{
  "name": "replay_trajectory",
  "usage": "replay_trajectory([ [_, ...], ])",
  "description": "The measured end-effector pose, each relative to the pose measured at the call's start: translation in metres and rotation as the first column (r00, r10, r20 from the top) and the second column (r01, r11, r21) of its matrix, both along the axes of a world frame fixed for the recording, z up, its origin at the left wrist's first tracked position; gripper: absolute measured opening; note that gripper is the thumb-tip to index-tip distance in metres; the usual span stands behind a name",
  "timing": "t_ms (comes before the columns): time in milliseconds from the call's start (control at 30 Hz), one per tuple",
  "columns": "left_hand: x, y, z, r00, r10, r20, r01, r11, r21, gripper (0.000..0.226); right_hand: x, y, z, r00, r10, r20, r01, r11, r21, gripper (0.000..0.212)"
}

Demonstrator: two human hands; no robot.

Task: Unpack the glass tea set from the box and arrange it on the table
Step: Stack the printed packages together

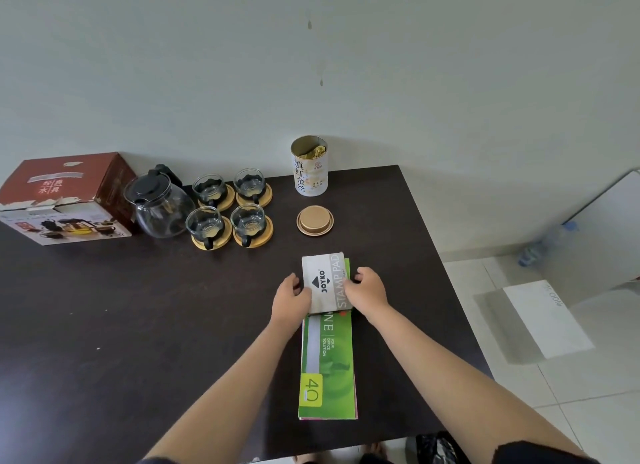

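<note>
The red tea set box [62, 197] lies on its side at the back left of the dark table [138, 308]. Beside it stands the glass teapot [159, 204] with a black lid. Right of the teapot, several glass cups [228, 207] sit on round wooden coasters in a square group. Nearer to me, my left hand [291, 299] and my right hand [367, 289] grip the two sides of a white stamp pad box [323, 282]. That box lies on the far end of a green paper pack [327, 366].
An open tea tin [309, 166] stands at the back of the table, its gold lid [314, 220] lying in front of it. The table's right edge drops to a tiled floor with a water bottle [545, 244] and white boards [540, 321].
</note>
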State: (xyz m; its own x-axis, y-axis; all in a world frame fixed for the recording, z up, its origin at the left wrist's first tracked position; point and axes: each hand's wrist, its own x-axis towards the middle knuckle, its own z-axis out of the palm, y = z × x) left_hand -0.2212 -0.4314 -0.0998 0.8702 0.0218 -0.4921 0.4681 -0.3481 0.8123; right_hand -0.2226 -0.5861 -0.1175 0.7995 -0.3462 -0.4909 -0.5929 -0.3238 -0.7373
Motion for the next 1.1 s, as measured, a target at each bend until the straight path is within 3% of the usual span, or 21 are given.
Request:
replay_trajectory([
  [100,0.012,-0.007,0.005,0.994,-0.111,0.008,0.11,0.993,0.03,0.03,0.01,0.002,0.002,0.997,0.066,-0.033,-0.065,0.997,0.05,0.043],
  [167,0.018,-0.006,-0.002,0.986,-0.163,0.021,0.161,0.983,0.088,0.028,0.013,0.005,0.0,0.995,0.098,-0.036,-0.097,0.994,0.043,0.042],
  [267,0.02,-0.002,-0.006,0.976,-0.216,0.004,0.214,0.968,0.132,0.035,0.011,0.007,0.001,0.993,0.112,-0.025,-0.112,0.994,0.004,0.036],
  [433,0.018,-0.003,-0.003,0.958,-0.28,-0.06,0.287,0.936,0.203,0.068,0.002,0.008,-0.005,0.995,0.099,0.013,-0.098,0.994,-0.057,0.037],
  [533,0.015,-0.002,-0.003,0.967,-0.242,-0.076,0.252,0.951,0.178,0.069,-0.003,0.01,-0.007,0.994,0.105,0.016,-0.103,0.99,-0.092,0.028],
  [633,0.012,0.001,-0.007,0.99,-0.127,-0.065,0.13,0.99,0.047,0.063,-0.007,0.01,-0.007,0.995,0.1,-0.014,-0.101,0.99,-0.102,0.03],
  [767,-0.003,0.008,-0.015,0.995,-0.096,-0.002,0.096,0.987,0.126,0.011,-0.018,0.008,-0.007,0.994,0.084,-0.064,-0.092,0.985,-0.143,0.055],
  [967,-0.023,0.008,-0.02,0.997,-0.067,-0.047,0.074,0.981,0.181,0.031,-0.043,0.021,-0.01,0.995,0.042,-0.086,-0.054,0.988,-0.143,0.032],
  [1100,-0.02,0.003,-0.022,0.998,-0.008,-0.069,0.018,0.989,0.147,0.028,-0.036,0.029,-0.015,0.988,-0.1,-0.115,0.097,0.995,-0.031,0.041],
])
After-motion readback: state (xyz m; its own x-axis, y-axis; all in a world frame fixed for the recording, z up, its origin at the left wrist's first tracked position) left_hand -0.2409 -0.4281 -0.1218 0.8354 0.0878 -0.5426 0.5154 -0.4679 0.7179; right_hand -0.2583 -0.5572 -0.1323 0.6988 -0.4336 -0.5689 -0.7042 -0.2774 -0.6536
